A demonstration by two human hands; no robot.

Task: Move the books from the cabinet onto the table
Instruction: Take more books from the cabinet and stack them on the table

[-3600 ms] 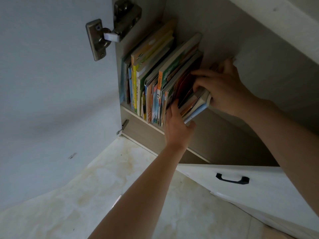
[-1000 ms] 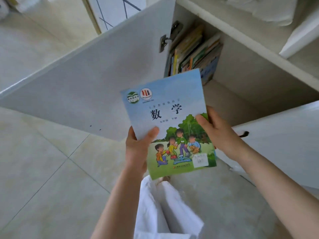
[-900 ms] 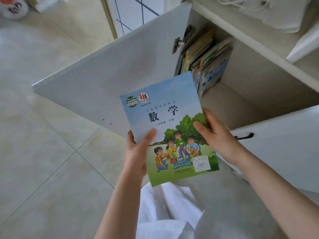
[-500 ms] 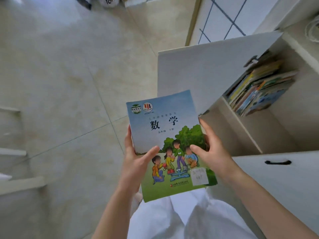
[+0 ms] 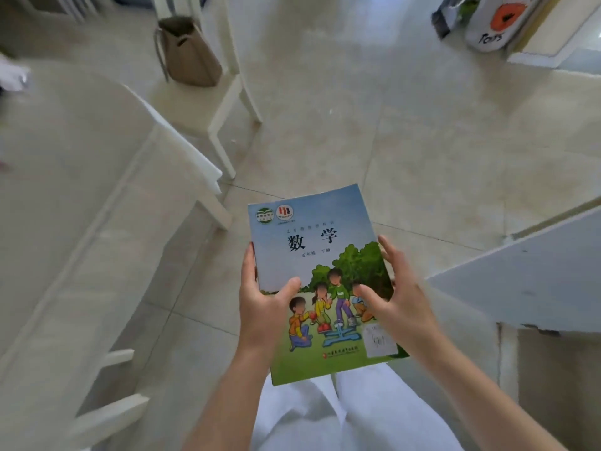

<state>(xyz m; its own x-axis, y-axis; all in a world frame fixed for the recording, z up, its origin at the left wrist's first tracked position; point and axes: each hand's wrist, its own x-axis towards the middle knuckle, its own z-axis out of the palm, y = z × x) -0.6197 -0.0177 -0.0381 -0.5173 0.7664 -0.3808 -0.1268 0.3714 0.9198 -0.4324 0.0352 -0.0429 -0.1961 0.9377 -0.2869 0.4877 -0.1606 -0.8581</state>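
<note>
Book (image 5: 320, 271) w/ blue-sky cover, held face-up out in front of the person over the floor, btwn both hands. Title in big Chinese chars reads 数学; smaller line under it looks like 五年级 下册. Two round logos top left of cover, one green, one red/white; their text too small to read. Cartoon kids around a blue balance scale on grass, green trees behind. White sticker at lower right corner w/ handwriting, illegible. Red print line along the bottom, also too small to read.

Left hand (image 5: 263, 307) grips the book's left edge: thumb curled over the cover, fingers underneath. Right hand (image 5: 398, 297) grips the right edge, thumb lying on the cover near the kids, fingers spread along the side & behind.

Table (image 5: 74, 177), pale cream top, sits to the left, near the book but not touching it. White chair (image 5: 224, 102) beyond the table's far end w/ a tan bag (image 5: 187, 55) on it. Floor (image 5: 390, 135) is glossy beige tile w/ thin grout lines. White cabinet door (image 5: 520, 284) stands open at right. Top right, a white bag (image 5: 492, 19) w/ an orange shape & "Toys" lettering. White trousers (image 5: 351, 415) at the bottom edge.
</note>
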